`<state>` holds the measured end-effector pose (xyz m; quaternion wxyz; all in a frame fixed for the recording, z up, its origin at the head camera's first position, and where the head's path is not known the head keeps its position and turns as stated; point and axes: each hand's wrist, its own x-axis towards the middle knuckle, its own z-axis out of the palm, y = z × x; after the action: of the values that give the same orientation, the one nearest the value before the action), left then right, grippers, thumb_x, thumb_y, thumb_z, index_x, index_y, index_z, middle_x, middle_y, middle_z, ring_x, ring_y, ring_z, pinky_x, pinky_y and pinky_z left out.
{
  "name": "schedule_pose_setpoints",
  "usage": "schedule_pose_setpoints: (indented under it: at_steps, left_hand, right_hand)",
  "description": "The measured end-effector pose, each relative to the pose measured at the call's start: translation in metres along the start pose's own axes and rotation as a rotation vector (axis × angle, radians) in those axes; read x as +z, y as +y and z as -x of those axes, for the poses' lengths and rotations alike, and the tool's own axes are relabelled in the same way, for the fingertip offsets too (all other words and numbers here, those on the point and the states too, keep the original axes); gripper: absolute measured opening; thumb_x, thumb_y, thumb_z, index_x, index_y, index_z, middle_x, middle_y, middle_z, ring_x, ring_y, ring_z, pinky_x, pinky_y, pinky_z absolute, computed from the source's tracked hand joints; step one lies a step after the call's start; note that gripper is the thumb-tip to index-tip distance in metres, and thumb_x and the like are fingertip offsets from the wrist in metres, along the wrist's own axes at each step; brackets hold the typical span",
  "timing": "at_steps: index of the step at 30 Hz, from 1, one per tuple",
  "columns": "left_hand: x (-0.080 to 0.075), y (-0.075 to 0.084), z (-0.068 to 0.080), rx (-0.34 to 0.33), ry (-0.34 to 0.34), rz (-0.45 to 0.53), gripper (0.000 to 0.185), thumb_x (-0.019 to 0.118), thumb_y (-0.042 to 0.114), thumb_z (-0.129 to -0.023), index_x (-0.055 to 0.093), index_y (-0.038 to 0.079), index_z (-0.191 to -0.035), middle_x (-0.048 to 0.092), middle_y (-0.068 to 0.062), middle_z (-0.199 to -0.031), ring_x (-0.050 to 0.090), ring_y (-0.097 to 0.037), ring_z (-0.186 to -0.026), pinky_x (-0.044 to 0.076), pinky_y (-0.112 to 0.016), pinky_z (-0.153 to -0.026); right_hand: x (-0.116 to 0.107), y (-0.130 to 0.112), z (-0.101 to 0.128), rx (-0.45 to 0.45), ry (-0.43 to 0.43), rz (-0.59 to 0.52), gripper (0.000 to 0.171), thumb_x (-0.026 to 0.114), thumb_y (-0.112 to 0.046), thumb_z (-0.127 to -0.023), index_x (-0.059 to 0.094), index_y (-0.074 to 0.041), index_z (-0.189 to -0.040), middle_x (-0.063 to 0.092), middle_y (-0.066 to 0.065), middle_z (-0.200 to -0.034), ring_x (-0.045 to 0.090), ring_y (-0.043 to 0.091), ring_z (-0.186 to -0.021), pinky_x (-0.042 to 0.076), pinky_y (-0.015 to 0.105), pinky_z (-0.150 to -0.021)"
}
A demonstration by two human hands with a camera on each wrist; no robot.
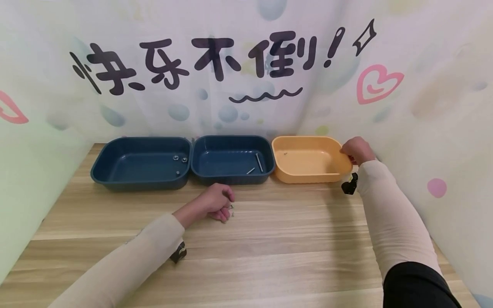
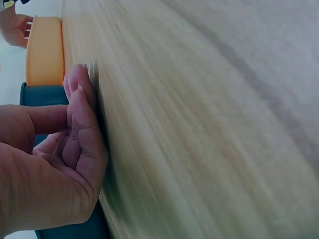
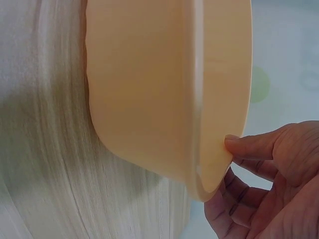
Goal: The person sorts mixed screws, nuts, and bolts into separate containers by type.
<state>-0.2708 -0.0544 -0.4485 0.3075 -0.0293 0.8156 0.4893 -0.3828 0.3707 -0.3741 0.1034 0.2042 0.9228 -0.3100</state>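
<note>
A light wooden table (image 1: 269, 256) fills the foreground. A pale printed backdrop (image 1: 423, 64) with black characters, pink hearts and soft bubbles encloses it under even light.

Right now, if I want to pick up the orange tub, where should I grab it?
Probably by its rim. The orange tub has a lip that sticks out all round, easy to pinch. The right side is the free one: the right hand already holds the lip there, thumb on top. On the left, the middle blue tub sits close beside it.
</note>
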Motion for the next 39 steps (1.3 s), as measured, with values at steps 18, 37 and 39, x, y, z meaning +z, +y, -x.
schedule_pose_setpoints:
  at_steps: [18, 37, 39]
  left_hand:
    - [0.0006, -0.0018, -0.0033, 0.022, -0.048, -0.063, 0.016, 0.061, -0.002, -0.089, 0.061, 0.009, -0.100, 0.065, -0.012, -0.060, 0.061, -0.017, -0.045, 0.048, -0.025, -0.040]
    - [0.0013, -0.0001, -0.0024, 0.034, -0.049, -0.098, 0.007, 0.061, 0.000, -0.091, 0.061, 0.007, -0.091, 0.063, -0.012, -0.058, 0.060, -0.017, -0.045, 0.048, -0.025, -0.040]
    - [0.0010, 0.0005, -0.0023, 0.033, -0.050, -0.106, 0.006, 0.061, 0.001, -0.091, 0.061, 0.007, -0.091, 0.064, -0.012, -0.059, 0.061, -0.017, -0.045, 0.048, -0.025, -0.041]
  right_hand:
    - [0.0005, -0.0054, 0.0011, 0.052, 0.003, 0.002, 0.033, 0.056, -0.014, -0.094, 0.057, 0.007, -0.119, 0.054, 0.017, -0.095, 0.055, 0.027, -0.079, 0.056, 0.034, -0.070]
    - [-0.0009, -0.0035, 0.0006, 0.022, -0.003, -0.008, 0.030, 0.057, -0.014, -0.093, 0.059, 0.006, -0.116, 0.053, 0.015, -0.089, 0.055, 0.026, -0.073, 0.055, 0.031, -0.062]
    - [-0.0015, -0.0038, 0.0004, 0.020, -0.003, -0.009, 0.029, 0.057, -0.014, -0.093, 0.059, 0.006, -0.115, 0.053, 0.014, -0.088, 0.055, 0.025, -0.072, 0.055, 0.030, -0.061]
